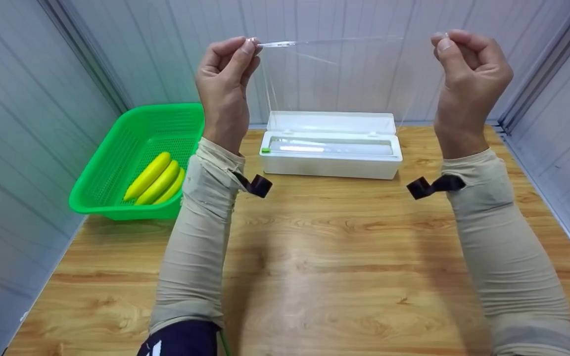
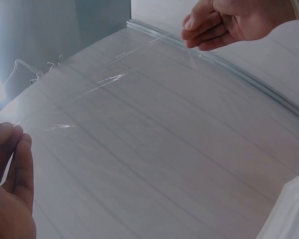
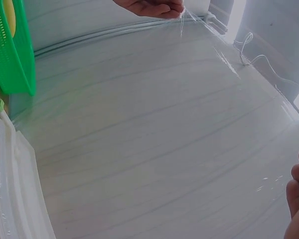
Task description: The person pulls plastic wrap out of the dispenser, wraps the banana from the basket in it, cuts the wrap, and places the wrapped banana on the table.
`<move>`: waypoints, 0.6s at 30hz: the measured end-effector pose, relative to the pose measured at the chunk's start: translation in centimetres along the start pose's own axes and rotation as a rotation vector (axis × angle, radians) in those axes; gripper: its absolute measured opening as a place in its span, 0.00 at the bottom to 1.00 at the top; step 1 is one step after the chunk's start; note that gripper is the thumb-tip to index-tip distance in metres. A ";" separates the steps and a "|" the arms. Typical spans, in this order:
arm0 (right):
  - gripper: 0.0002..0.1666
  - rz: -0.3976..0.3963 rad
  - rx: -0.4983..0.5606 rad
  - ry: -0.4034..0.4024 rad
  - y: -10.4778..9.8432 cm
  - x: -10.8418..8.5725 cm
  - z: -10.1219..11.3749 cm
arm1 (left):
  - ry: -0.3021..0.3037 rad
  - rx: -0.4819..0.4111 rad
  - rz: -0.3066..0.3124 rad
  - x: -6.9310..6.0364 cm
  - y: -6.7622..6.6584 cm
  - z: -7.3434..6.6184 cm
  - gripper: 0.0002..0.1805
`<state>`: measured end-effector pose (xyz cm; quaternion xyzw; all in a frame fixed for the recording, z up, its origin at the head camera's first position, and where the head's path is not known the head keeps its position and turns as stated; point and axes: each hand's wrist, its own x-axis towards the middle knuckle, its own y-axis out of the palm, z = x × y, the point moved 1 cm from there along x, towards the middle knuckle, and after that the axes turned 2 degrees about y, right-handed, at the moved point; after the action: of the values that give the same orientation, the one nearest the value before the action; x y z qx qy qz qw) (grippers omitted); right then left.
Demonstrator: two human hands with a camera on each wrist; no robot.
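Beige sleeves (image 1: 198,247) lie closest, covering both my arms as they reach forward. Around me rise pale panelled walls (image 1: 27,148), and between them spreads a wood-grain table (image 1: 324,257). Above its far part hangs a sheet of clear film (image 1: 334,79), nearly invisible except for shiny creases along its upper edge. On the left sits a green basket (image 1: 136,213), its right side partly hidden by my left sleeve. To its right, at the back of the table, stands a long white box (image 1: 332,168) with its lid (image 1: 332,122) tipped back; the film's side edges run down toward the two ends of this box. Raised well apart from each other, my left hand (image 1: 225,81) and right hand (image 1: 473,74) each pinch an upper corner of the film between thumb and fingertips. Three yellow bananas (image 1: 159,182) lie side by side in the basket. Black straps (image 1: 260,186) jut inward from the sleeves. One green tab (image 1: 265,150) sits at the box's left end.
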<state>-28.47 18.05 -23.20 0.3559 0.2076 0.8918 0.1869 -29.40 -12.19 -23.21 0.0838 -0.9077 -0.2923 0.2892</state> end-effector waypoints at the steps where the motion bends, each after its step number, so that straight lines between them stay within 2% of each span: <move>1: 0.05 -0.001 0.003 0.001 0.0 0.0 0.0 | 0.001 0.002 0.001 0.0 0.0 0.0 0.06; 14: 0.05 0.010 0.057 -0.002 0.7 0.4 0.4 | 0.014 -0.005 -0.002 0.4 0.2 -0.5 0.06; 18: 0.05 0.026 0.044 -0.032 0.9 0.4 0.6 | 0.020 -0.014 0.007 0.6 0.3 -0.8 0.06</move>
<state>-28.50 17.67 -22.14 0.3767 0.2197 0.8836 0.1705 -29.39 -12.55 -22.23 0.0814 -0.9029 -0.2970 0.2999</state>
